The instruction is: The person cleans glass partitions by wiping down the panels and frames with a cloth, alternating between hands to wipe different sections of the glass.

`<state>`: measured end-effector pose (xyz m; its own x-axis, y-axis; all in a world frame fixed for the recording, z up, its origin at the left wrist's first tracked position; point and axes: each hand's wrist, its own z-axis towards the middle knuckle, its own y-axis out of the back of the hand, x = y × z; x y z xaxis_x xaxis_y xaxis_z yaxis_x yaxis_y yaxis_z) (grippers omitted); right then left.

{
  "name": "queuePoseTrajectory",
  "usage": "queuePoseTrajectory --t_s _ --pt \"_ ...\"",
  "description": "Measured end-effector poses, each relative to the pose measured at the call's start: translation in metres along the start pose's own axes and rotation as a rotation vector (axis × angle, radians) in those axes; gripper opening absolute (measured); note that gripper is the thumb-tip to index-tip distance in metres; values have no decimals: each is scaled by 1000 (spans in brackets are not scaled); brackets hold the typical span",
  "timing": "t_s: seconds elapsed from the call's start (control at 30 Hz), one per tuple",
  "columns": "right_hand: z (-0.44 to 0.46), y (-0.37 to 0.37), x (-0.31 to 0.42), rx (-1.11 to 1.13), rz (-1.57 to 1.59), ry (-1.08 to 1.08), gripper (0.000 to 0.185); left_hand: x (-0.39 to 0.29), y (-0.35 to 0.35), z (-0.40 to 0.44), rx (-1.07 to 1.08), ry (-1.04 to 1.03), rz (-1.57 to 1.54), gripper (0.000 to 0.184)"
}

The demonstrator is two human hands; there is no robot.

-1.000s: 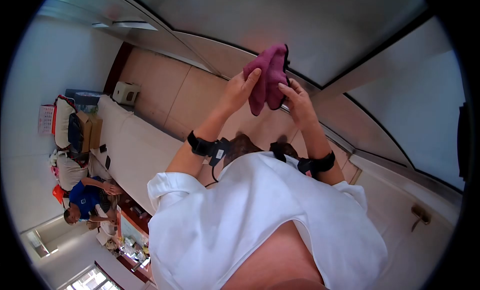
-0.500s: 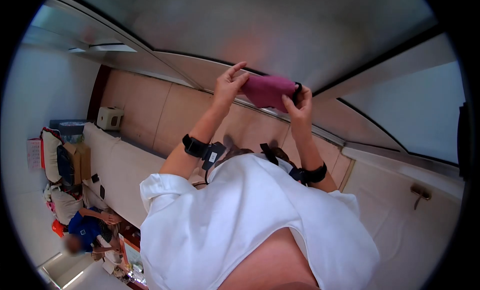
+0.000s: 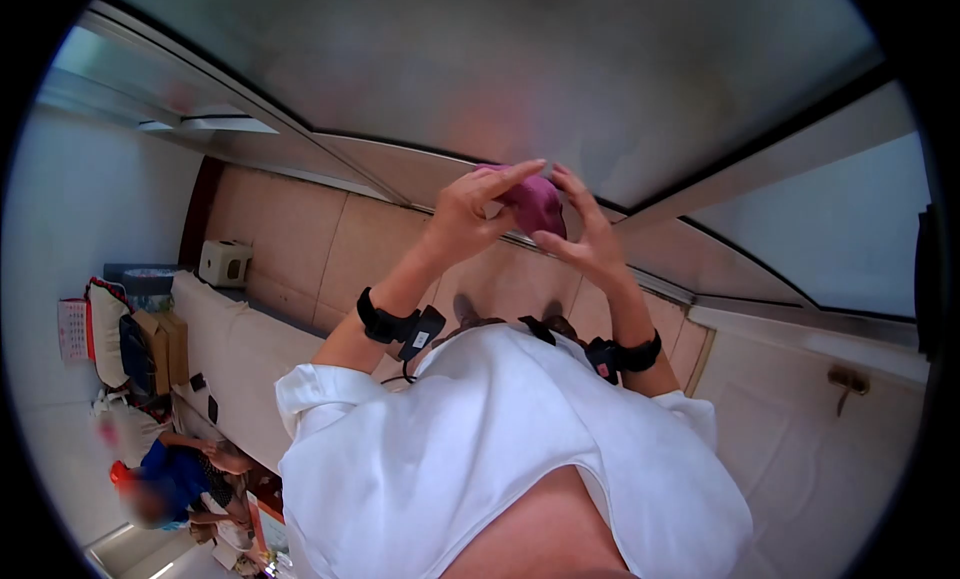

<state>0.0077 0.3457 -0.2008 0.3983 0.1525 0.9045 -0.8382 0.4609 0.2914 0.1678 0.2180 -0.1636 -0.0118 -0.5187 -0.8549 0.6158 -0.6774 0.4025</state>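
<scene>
A purple cloth [image 3: 537, 205], bunched and folded small, is held in front of me near the frosted glass panel. My left hand [image 3: 468, 217] grips its left part, with fingers over the top and the thumb underneath. My right hand [image 3: 590, 237] curves round the right end, its thumb at the lower edge and its fingers at the upper edge. Part of the cloth is hidden behind my left fingers. Black straps with small boxes sit on both my forearms.
The metal-framed glass panel [image 3: 400, 59] stands close ahead. To the left is a covered couch [image 3: 235, 344] with cushions and cardboard boxes [image 3: 165, 351], and a small stool [image 3: 225, 263]. A seated person in blue [image 3: 175, 474] is at lower left. A door handle [image 3: 848, 381] is at right.
The cloth was stretched out flat between my hands; now it is bunched up. My hands have come closer together, and the dark band seen at my right hand no longer shows.
</scene>
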Motion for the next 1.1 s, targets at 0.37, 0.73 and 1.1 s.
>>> queuePoseTrajectory --t_s 0.37,0.73,1.1 --pt "12 -10 -16 -61 563 -694 53 7 20 -11 -216 106 244 51" --pt "16 -21 29 196 622 -219 46 37 -18 -33 -224 635 -784 52" --pt "36 135 84 -936 -662 630 47 -91 189 121 -954 -435 156 51"
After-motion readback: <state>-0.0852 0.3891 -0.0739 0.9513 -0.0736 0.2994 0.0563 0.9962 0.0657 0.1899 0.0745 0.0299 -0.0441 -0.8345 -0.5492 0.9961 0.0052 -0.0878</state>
